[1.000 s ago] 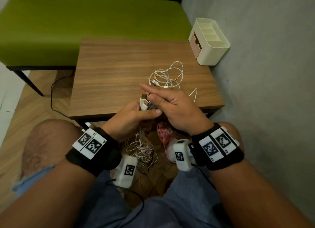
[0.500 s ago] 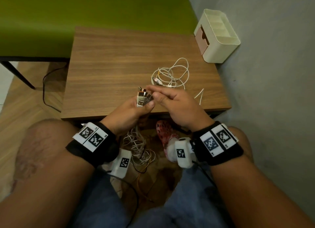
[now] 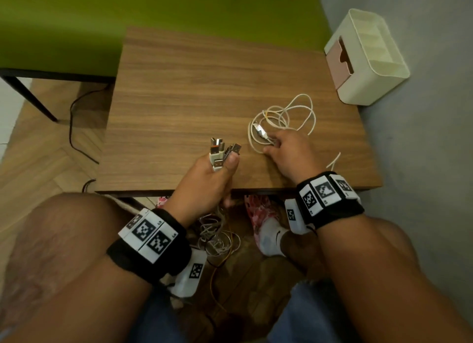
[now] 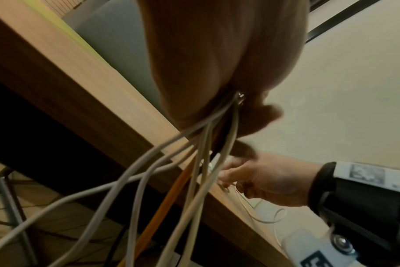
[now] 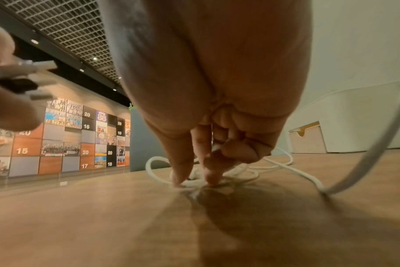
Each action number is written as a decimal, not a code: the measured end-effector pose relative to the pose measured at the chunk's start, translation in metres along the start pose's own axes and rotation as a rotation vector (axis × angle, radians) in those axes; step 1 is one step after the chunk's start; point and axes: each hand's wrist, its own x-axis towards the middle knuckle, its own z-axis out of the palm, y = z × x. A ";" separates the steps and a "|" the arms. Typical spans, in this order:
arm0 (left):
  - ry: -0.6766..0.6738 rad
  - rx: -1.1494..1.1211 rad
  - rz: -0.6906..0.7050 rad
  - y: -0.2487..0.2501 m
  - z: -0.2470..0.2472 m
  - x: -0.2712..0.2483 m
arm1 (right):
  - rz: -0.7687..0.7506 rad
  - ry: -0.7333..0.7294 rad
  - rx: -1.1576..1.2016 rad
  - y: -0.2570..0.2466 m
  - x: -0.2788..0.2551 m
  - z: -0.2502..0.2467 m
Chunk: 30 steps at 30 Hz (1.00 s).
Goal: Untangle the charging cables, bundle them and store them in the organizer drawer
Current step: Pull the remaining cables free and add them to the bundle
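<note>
My left hand (image 3: 212, 178) grips a bunch of USB plugs (image 3: 222, 151) upright near the table's front edge. Their cables (image 4: 203, 162) hang from my fist below the table, several white and one orange. A loose white cable (image 3: 284, 117) lies coiled on the wooden table (image 3: 194, 91) to the right. My right hand (image 3: 289, 155) reaches down onto that coil, and in the right wrist view its fingertips (image 5: 211, 178) press on the white cable (image 5: 231, 173) against the tabletop. The cream organizer (image 3: 368, 58) with a pink drawer front (image 3: 340, 60) stands at the table's far right corner.
A green bench (image 3: 128, 17) stands behind the table. A grey wall (image 3: 422, 150) runs close along the right. A black cord (image 3: 76, 127) trails on the wood floor at left. My knees and a patterned shoe (image 3: 258, 212) sit under the table's front edge.
My right hand has left the plug bunch and moved right and forward onto the coiled white cable. My left hand still holds the plugs, raised slightly over the table.
</note>
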 end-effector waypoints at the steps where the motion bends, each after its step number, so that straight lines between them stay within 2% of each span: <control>1: -0.004 -0.007 -0.002 0.001 -0.001 0.000 | 0.000 0.005 -0.026 0.000 0.002 0.003; 6: 0.030 -0.006 0.000 0.005 0.000 0.003 | -0.029 0.143 -0.018 0.001 0.003 0.010; 11: 0.110 -0.052 0.040 0.004 0.001 0.005 | -0.096 0.257 0.056 -0.004 -0.012 -0.008; 15: 0.128 -0.003 0.055 0.005 0.003 0.004 | -0.063 0.317 -0.162 -0.003 -0.022 -0.017; 18: 0.138 -0.006 0.057 0.006 0.005 0.003 | -0.026 0.327 -0.160 -0.002 -0.025 -0.021; 21: 0.152 -0.043 0.051 0.007 0.005 0.004 | 0.032 0.249 0.025 -0.002 -0.026 -0.025; 25: 0.163 -0.137 0.009 0.006 0.002 0.006 | 0.147 0.093 0.488 -0.001 -0.031 -0.030; 27: 0.152 -0.155 0.002 0.007 0.003 0.006 | 0.143 0.029 0.646 -0.004 -0.037 -0.033; 30: 0.155 -0.203 0.001 0.008 0.005 0.005 | 0.079 0.022 0.830 -0.009 -0.045 -0.035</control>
